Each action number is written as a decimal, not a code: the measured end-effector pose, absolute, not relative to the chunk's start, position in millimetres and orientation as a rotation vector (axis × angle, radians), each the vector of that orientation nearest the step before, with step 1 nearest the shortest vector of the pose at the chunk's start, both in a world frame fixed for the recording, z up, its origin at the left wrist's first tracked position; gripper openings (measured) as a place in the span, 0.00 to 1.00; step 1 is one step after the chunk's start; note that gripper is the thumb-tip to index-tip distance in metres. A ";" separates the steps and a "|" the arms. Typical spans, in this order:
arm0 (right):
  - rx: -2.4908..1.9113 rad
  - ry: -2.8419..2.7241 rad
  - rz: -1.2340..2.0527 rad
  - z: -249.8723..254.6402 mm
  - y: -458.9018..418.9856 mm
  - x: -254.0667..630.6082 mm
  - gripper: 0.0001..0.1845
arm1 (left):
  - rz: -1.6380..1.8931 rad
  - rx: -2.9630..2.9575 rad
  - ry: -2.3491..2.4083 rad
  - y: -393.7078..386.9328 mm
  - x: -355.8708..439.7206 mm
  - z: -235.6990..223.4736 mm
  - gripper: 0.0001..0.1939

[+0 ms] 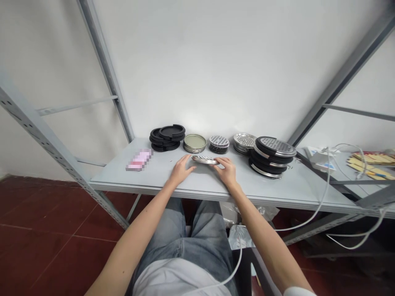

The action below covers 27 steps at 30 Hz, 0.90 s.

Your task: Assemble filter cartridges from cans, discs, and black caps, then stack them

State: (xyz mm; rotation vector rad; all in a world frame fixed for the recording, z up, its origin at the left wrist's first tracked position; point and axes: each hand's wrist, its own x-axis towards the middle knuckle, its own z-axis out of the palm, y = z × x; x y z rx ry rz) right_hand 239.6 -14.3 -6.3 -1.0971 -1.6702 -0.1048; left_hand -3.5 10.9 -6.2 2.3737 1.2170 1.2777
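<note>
A round slotted metal disc (pixel 205 160) lies on the grey shelf (pixel 160 181) between my hands. My left hand (pixel 181 169) rests flat beside its left edge, fingers stretched out toward it. My right hand (pixel 227 169) touches its right edge with curled fingertips. Behind it sit a stack of black rubber rings (pixel 167 137), a stack of brass-coloured lids (pixel 194 143), a small stack of slotted discs (pixel 219 144), perforated metal plates (pixel 244 142) and a taller stack of assembled black-and-metal units (pixel 270 156).
A pink blurred card (pixel 139 160) lies on the left of the shelf. Slanted metal frame bars (pixel 105 70) rise on both sides. White cables (pixel 324 193) hang at the right, near papers and coloured sticks (pixel 370 162) on a neighbouring shelf. Red tiled floor lies below.
</note>
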 end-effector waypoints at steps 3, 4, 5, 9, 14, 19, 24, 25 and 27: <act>-1.114 -1.751 -0.193 -6.6 -13.4 236.6 0.12 | 1.197 2.584 1.162 4.5 0.1 -2.5 0.32; -1.113 -1.791 -0.208 -6.6 -13.2 235.3 0.12 | 1.176 2.636 1.138 2.8 1.2 -1.5 0.31; -1.110 -1.833 -0.218 -6.5 -13.1 234.0 0.12 | 1.161 2.674 1.115 1.4 2.1 -0.6 0.30; -1.091 -1.959 -0.245 -4.8 -13.8 229.3 0.13 | 1.137 2.748 1.030 1.1 3.5 -0.1 0.22; -1.117 -1.970 -0.224 -4.8 -10.3 229.9 0.21 | 1.134 2.630 1.070 7.3 0.7 -7.1 0.19; -1.111 -1.945 -0.171 -11.0 -1.5 236.6 0.26 | 1.150 2.429 1.120 14.2 -3.0 -14.4 0.20; -1.061 -1.928 -0.205 -15.2 0.3 239.2 0.14 | 1.064 2.508 1.176 13.0 -3.8 -11.3 0.26; -1.064 -1.926 -0.229 -15.2 -0.4 238.6 0.14 | 1.063 2.537 1.183 11.5 -3.5 -9.7 0.28; -1.074 -1.933 -0.296 -14.7 -2.8 236.5 0.13 | 1.072 2.613 1.160 7.6 -2.7 -6.4 0.30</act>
